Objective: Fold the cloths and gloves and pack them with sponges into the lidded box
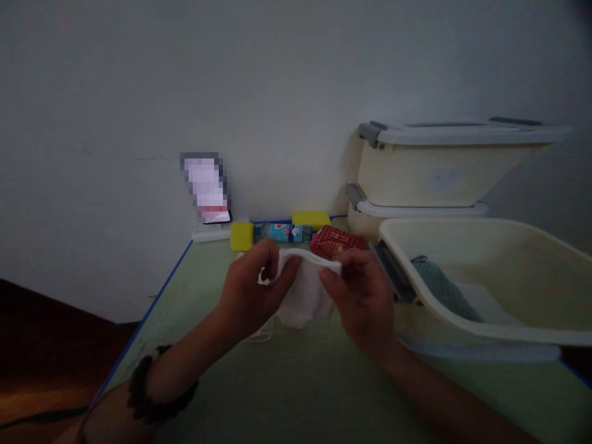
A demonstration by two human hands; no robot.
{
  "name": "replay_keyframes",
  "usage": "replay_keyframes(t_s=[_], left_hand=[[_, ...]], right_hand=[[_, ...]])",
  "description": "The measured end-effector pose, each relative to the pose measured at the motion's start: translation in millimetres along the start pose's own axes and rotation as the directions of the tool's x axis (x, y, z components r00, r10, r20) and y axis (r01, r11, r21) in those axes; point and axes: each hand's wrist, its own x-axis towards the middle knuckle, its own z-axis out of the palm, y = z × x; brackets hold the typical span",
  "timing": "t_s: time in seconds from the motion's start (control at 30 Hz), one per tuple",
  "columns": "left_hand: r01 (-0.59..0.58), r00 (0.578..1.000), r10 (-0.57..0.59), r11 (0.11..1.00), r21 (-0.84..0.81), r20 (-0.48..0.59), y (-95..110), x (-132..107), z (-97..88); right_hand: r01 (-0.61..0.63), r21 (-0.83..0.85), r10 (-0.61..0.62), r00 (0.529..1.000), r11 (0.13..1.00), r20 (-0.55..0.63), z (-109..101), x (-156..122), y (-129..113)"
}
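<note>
A small white cloth [303,293] hangs between both my hands above the pale green table [287,382]. My left hand [250,293] pinches its upper left edge with thumb and fingers closed. My right hand [363,296] pinches the upper right edge the same way. The cloth's lower part droops freely. A dark bead bracelet [148,394] sits on my left wrist.
An open cream plastic bin [499,290] stands right of my hands, with a teal knitted item [439,287] inside. Two lidded bins [444,163] are stacked behind it. Yellow sponges [242,236], a blue packet [283,232], a red patterned box [335,242] and a propped phone [208,188] line the wall.
</note>
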Motion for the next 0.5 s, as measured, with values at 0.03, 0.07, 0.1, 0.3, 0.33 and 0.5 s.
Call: replay_keyframes(t_s=[0.03,0.07,0.1,0.3,0.33,0.5], left_hand=[[-0.053,0.999,0.053,0.997,0.048,-0.012,1,-2,-0.1],[-0.101,0.995,0.102,0.993,0.067,-0.005,2,-3,-0.1],[-0.149,0.989,0.148,0.987,0.056,0.016,3,-5,-0.1],[-0.212,0.958,0.236,0.965,-0.154,0.161,0,-6,-5.4],[-0.152,0.969,0.180,0.974,-0.168,0.170,-1,-4,-6.9],[0.179,0.975,-0.098,0.873,-0.453,0.198,-10,4,-10.1]], right_hand=[[0.040,-0.020,-0.040,0.999,0.999,0.023,0,-2,-1],[0.068,-0.028,-0.067,0.997,0.997,0.046,1,-5,-2],[0.083,-0.030,-0.081,0.995,0.996,0.065,1,-7,-3],[-0.074,0.006,0.074,0.997,0.997,0.038,1,-6,-10],[-0.140,0.033,0.140,0.990,0.990,0.006,1,-4,-11],[-0.364,0.133,0.371,0.928,0.922,-0.034,1,4,-13]])
